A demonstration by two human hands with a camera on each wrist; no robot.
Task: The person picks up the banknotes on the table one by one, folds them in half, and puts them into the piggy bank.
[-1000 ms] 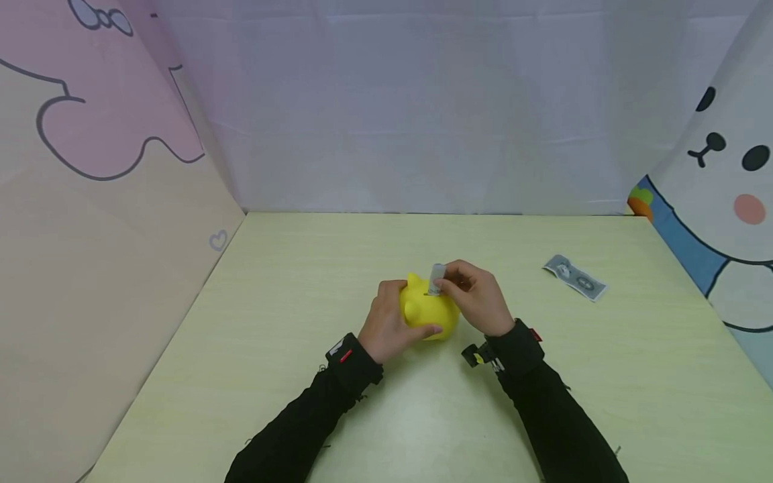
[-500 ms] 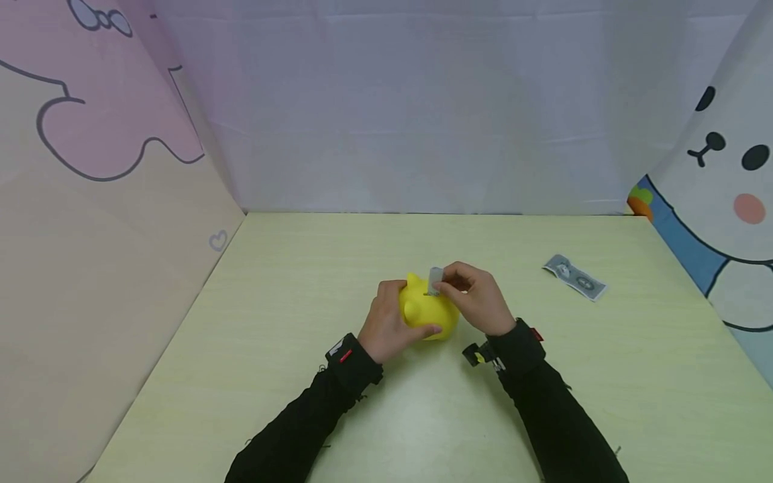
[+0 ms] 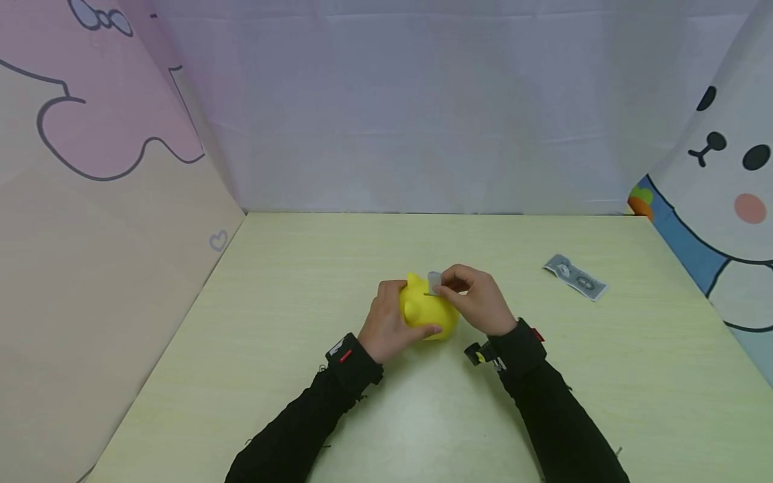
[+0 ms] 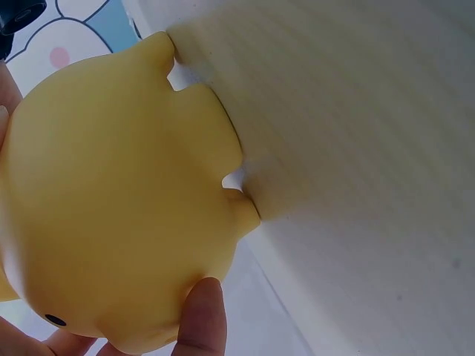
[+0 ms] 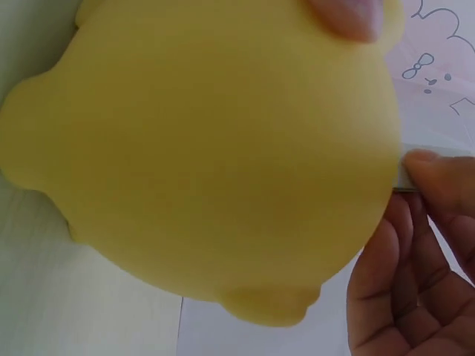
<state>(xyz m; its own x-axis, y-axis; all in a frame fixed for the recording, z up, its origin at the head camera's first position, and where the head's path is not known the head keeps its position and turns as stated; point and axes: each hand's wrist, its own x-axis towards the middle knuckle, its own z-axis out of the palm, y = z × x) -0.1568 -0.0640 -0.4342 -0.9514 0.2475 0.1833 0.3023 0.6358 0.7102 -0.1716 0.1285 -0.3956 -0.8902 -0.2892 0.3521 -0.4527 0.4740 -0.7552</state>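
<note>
A yellow piggy bank (image 3: 430,314) stands on the table, with a slot in its top. My left hand (image 3: 388,325) grips it at the head end, thumb on the near side; its black eye and feet show in the left wrist view, where the piggy bank (image 4: 126,193) fills the left half. Over the slot, my right hand (image 3: 480,298) pinches a folded grey banknote (image 3: 434,282) between thumb and fingers. The note's lower edge is in the slot. In the right wrist view, the right hand (image 5: 415,274) holds the note against the yellow body.
Another grey banknote (image 3: 575,278) lies flat on the table (image 3: 314,268), to the right of the hands. A white cloth (image 3: 410,121) hangs behind the table's far edge. Printed cartoon panels flank it left and right.
The right hand has moved slightly down, and less of the banknote stands above the slot. The left hand and the piggy bank stay in place.
</note>
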